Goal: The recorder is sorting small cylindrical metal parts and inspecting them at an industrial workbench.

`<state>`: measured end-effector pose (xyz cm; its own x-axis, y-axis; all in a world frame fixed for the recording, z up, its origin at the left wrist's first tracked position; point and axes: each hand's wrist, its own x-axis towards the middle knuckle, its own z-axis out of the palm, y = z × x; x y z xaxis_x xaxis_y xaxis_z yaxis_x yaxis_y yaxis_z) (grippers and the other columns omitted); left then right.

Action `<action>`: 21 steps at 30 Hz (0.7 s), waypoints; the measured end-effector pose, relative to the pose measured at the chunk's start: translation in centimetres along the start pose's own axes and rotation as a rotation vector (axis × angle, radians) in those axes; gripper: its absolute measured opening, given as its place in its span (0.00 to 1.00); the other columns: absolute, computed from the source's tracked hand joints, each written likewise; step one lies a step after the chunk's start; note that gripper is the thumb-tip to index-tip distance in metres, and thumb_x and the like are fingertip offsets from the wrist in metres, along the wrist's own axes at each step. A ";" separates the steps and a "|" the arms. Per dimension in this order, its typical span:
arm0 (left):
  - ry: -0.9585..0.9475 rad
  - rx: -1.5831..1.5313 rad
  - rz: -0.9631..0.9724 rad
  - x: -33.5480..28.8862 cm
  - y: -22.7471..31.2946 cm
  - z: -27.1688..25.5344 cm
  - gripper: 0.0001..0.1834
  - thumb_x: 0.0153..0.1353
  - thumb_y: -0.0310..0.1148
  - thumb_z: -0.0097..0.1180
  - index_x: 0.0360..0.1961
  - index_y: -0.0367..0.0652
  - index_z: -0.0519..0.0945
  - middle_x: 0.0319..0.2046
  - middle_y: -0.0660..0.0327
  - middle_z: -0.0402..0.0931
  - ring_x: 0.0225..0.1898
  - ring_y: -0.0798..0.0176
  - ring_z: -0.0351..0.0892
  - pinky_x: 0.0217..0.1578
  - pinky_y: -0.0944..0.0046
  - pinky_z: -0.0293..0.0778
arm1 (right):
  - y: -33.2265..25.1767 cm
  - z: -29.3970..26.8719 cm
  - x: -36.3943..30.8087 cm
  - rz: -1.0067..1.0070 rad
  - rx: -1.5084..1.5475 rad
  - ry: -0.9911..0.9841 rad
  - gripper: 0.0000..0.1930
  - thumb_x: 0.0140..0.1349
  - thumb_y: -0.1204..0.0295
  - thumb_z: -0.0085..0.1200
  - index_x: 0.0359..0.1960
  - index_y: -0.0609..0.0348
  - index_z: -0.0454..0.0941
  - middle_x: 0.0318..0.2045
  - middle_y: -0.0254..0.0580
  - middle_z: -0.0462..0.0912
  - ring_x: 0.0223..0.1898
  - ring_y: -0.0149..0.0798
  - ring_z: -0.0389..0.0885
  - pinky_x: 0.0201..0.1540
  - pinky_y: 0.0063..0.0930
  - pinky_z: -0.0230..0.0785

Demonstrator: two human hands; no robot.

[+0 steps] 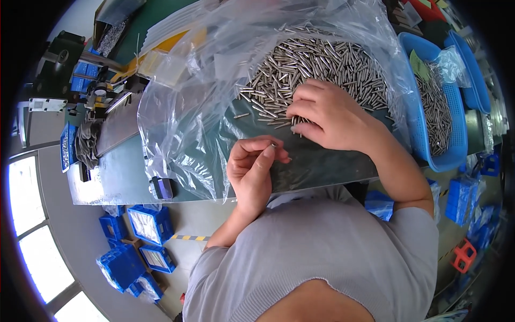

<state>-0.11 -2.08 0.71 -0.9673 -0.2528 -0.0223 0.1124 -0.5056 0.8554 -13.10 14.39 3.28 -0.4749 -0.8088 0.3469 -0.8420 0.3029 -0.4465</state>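
A large heap of small silvery metal pins [306, 59] lies spread over clear plastic sheeting [182, 123] on the dark green table. My left hand [251, 174] is held near the table's front edge, its thumb and forefinger pinching one metal pin, whose end [273, 145] shows between the fingertips. At the near side of the heap is my right hand [335, 115], fingers curled and thumb tucked under. A few pins show between its thumb and fingers; exactly how many it grips is hidden. One loose pin [242, 116] lies apart, left of the heap.
On the right stands a blue perforated basket [456, 137] with more pins and a green slip, beside another blue basket [472, 70]. A small dark block [160, 188] sits at the front left edge. Machinery [102, 88] is at the left; blue crates [120, 265] stand on the floor.
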 end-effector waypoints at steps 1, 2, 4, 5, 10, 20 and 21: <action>0.005 -0.007 -0.004 0.0 0.1 0.0 0.04 0.60 0.21 0.49 0.37 0.34 0.72 0.38 0.48 0.76 0.31 0.63 0.78 0.34 0.62 0.77 | 0.3 0.0 0.1 -0.002 0.007 0.044 0.11 0.44 0.74 0.61 0.32 0.57 0.78 0.31 0.38 0.73 0.36 0.42 0.73 0.38 0.33 0.68; 0.008 -0.010 0.000 0.0 0.1 0.0 0.04 0.60 0.21 0.49 0.37 0.34 0.72 0.38 0.48 0.76 0.31 0.63 0.78 0.34 0.62 0.77 | 0.5 0.0 0.1 -0.007 0.006 0.040 0.11 0.44 0.74 0.61 0.32 0.57 0.78 0.31 0.38 0.73 0.36 0.42 0.73 0.38 0.33 0.68; 0.002 -0.005 -0.003 0.0 0.1 0.1 0.04 0.60 0.21 0.49 0.37 0.34 0.72 0.38 0.49 0.76 0.31 0.63 0.78 0.34 0.63 0.77 | 0.7 0.0 0.2 0.006 -0.056 0.048 0.09 0.45 0.76 0.60 0.31 0.56 0.77 0.31 0.37 0.73 0.36 0.41 0.73 0.38 0.33 0.68; 0.004 -0.009 -0.001 0.0 0.1 0.1 0.04 0.60 0.21 0.49 0.37 0.34 0.72 0.38 0.49 0.76 0.31 0.63 0.78 0.34 0.63 0.77 | 0.5 0.0 0.2 0.004 -0.058 0.045 0.09 0.45 0.76 0.60 0.31 0.56 0.77 0.31 0.37 0.73 0.36 0.41 0.73 0.38 0.33 0.68; -0.037 -0.027 -0.004 0.0 0.2 0.0 0.04 0.61 0.20 0.50 0.37 0.34 0.72 0.38 0.51 0.76 0.33 0.64 0.78 0.35 0.63 0.78 | 0.0 0.4 0.3 0.046 -0.104 0.030 0.05 0.45 0.74 0.60 0.25 0.53 0.78 0.28 0.34 0.74 0.35 0.40 0.73 0.38 0.33 0.68; -0.054 0.041 -0.009 0.1 0.0 0.0 0.04 0.63 0.21 0.49 0.38 0.33 0.71 0.38 0.52 0.76 0.34 0.65 0.78 0.37 0.64 0.78 | -1.3 -0.9 0.5 0.042 0.389 0.145 0.06 0.47 0.76 0.62 0.26 0.60 0.77 0.24 0.36 0.76 0.28 0.36 0.74 0.30 0.27 0.67; -0.062 0.042 -0.012 0.1 0.0 0.1 0.04 0.63 0.21 0.49 0.38 0.33 0.71 0.39 0.52 0.76 0.35 0.65 0.79 0.37 0.64 0.78 | -1.4 -0.8 0.5 0.042 0.413 0.149 0.06 0.48 0.77 0.62 0.27 0.60 0.77 0.24 0.36 0.76 0.28 0.35 0.74 0.30 0.26 0.67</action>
<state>-0.25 -2.05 0.71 -0.9808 -0.1948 -0.0019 0.0923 -0.4731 0.8762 -12.40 13.98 4.74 -0.5635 -0.7095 0.4230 -0.6624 0.0821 -0.7447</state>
